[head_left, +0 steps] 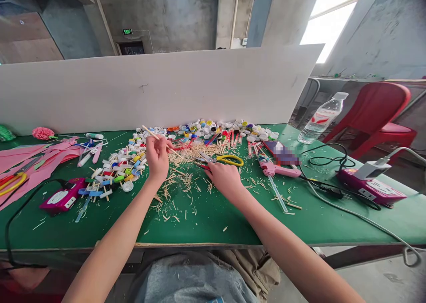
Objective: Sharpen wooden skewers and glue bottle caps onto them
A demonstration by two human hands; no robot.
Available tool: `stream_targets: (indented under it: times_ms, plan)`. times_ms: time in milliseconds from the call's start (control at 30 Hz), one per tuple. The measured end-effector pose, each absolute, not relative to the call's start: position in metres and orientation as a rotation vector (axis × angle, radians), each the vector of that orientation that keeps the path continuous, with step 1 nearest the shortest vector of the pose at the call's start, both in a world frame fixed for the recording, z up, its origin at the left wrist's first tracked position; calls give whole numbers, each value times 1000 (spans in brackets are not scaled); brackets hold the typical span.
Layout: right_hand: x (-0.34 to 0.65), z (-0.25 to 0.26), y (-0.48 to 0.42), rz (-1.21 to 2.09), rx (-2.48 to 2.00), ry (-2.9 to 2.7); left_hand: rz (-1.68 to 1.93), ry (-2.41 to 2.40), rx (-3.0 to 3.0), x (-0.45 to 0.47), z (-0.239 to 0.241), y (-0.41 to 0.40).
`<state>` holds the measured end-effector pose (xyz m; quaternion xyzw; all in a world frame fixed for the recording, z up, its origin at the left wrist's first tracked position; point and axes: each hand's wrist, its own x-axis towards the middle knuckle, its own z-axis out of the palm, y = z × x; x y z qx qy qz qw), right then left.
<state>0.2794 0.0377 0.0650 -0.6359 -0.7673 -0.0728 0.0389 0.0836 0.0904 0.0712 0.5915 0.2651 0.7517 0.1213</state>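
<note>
My left hand [157,157] is closed around a thin wooden stick [153,135] that points up and to the left over the green table [213,223]. My right hand [223,175] lies with its fingers on the near end of yellow-handled scissors [223,159]; whether it grips them I cannot make out. Between both hands lies a heap of wood splinters [186,156]. Behind them runs a row of coloured bottle caps [213,129] and short red sticks.
A pink glue gun [278,169] with a clear glue stick lies right of my hand. Purple power strips [369,186] and cables sit at right, another [61,198] at left. A water bottle [322,118], red chair, pink paper [29,161] and a white board behind.
</note>
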Motion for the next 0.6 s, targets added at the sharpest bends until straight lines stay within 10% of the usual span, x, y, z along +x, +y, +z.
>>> stream_targets:
  times_ms: [600]
  plan:
    - [280,74,38,-25,-2077,-1994,1602,829,1923,102,54,81]
